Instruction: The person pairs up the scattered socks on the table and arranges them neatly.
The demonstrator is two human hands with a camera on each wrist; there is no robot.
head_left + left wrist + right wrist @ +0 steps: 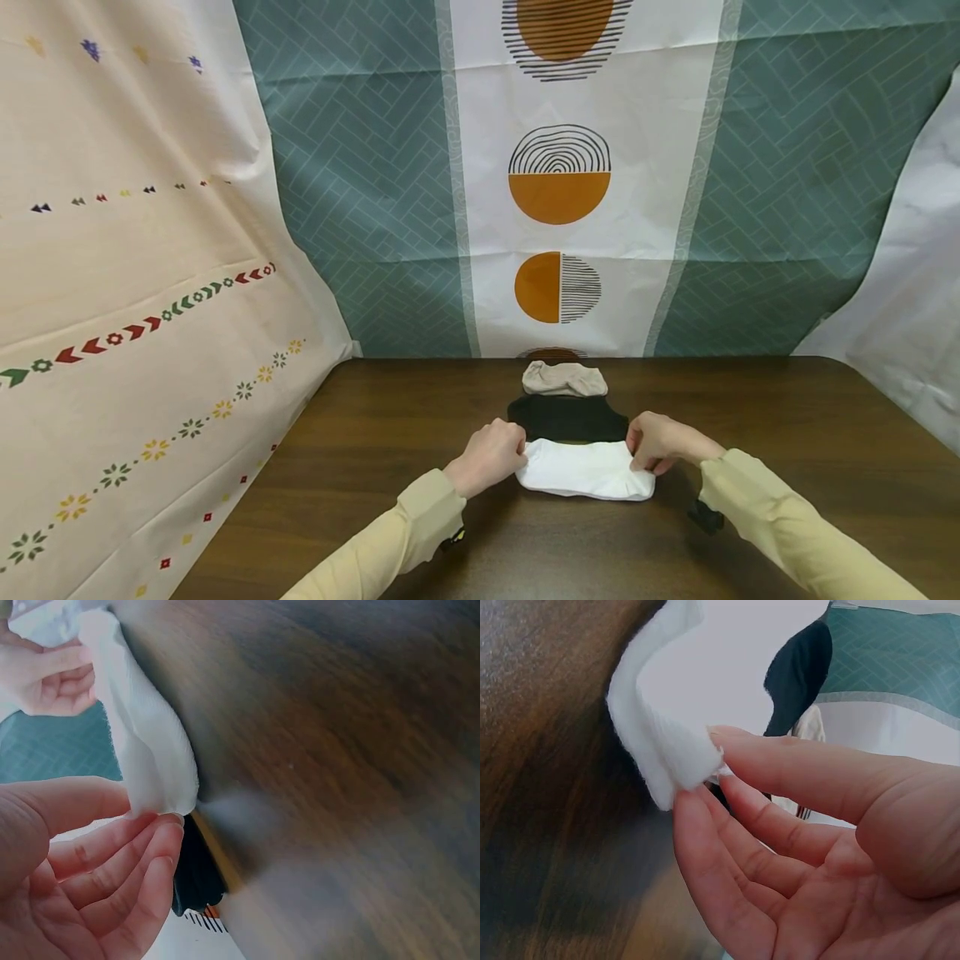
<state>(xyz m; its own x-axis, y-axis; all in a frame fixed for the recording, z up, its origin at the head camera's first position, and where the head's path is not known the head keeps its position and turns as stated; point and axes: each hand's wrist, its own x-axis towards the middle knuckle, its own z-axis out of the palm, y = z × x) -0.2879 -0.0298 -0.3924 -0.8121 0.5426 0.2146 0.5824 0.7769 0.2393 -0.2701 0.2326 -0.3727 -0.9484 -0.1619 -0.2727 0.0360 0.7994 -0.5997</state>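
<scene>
A white sock (585, 469) of soft knitted cloth lies flat across the wooden table, its long side running left to right. My left hand (491, 454) pinches its left end between thumb and fingertips; the left wrist view shows that end of the sock (154, 750) from close by. At the opposite end my right hand (660, 442) grips the cloth, thumb on top and fingers beneath, as the right wrist view shows on the sock (705, 682). Just behind lies a black sock (567, 418), partly covered at its front by the white one.
A crumpled beige sock (564, 379) sits behind the black one, near the table's back edge. The dark brown table (390, 417) ends at a hanging green and white patterned cloth (360, 208). A cream embroidered cloth (135, 250) hangs along the left side.
</scene>
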